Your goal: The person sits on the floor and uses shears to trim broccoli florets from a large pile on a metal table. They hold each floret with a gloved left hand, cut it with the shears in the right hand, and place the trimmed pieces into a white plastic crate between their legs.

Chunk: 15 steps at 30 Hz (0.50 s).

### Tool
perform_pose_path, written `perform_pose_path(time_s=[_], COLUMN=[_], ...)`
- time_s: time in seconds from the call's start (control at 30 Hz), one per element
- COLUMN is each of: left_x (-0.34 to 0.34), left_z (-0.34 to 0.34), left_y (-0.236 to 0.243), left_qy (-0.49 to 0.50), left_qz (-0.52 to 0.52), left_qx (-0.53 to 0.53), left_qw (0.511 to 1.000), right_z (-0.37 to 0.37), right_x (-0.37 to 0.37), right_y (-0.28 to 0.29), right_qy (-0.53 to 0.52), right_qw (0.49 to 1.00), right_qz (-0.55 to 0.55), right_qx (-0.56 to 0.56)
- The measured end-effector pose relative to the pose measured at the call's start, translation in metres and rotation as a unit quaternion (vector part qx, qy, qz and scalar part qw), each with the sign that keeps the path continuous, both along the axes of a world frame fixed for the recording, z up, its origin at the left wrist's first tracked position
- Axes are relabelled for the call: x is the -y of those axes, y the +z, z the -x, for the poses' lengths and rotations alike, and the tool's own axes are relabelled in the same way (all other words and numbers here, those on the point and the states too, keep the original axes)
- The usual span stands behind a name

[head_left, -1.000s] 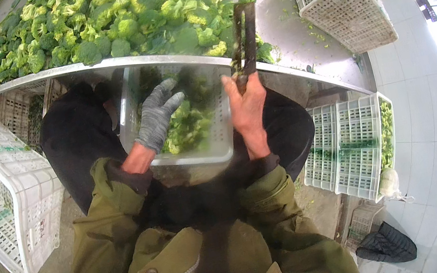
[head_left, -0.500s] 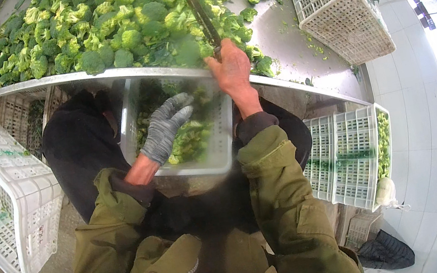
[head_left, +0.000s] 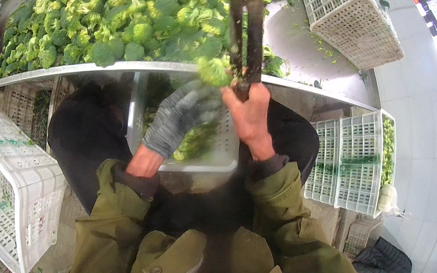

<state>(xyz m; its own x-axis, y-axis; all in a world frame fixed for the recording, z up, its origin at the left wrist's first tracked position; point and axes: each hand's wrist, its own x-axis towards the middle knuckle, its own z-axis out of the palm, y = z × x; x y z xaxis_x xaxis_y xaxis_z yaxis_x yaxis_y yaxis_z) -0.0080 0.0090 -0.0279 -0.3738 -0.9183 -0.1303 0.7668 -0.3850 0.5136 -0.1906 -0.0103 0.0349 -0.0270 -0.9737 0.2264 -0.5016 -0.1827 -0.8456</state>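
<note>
My right hand (head_left: pixel 252 113), bare, is wrapped around the handle of a knife (head_left: pixel 256 36). Its dark, stained blade points away from me and looks like two strips with a gap between them. A pale green broccoli floret (head_left: pixel 214 71) is against the knife's left side, just above my right thumb. My left hand (head_left: pixel 178 121) wears a grey glove and hovers over a white plastic crate (head_left: pixel 201 170). Its fingers are stretched toward my right hand, slightly blurred, and appear to hold nothing. Cut broccoli lies in the crate below, partly hidden by the glove.
A broccoli heap (head_left: pixel 110 21) covers much of the metal table (head_left: pixel 317 31) ahead. An upturned white crate (head_left: pixel 353 19) stands on its right side. Crates of florets (head_left: pixel 346 163) are at my right; an open crate (head_left: pixel 11 185) leans at my left.
My right hand has come back toward me from the heap with the knife, and a floret now shows beside the blade. My left hand has shifted right, fingers more spread.
</note>
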Motion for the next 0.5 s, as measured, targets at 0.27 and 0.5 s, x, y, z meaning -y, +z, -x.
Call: perform_pose_path(time_s=[0.27,0.5], left_x=[-0.003,-0.004], left_z=[-0.004,-0.006], left_y=[0.003,0.013], left_qy=[0.056,0.058], left_qz=[-0.077,-0.019], left_qx=[0.039,0.071], left_qw=[0.995,0.996], right_z=[-0.026,-0.018], right_x=[-0.047,-0.057], right_y=[-0.010,0.002], right_qy=[0.058,0.045], right_qw=[0.998,0.997], right_qz=[0.025,-0.065], right_qx=[-0.026,-0.018])
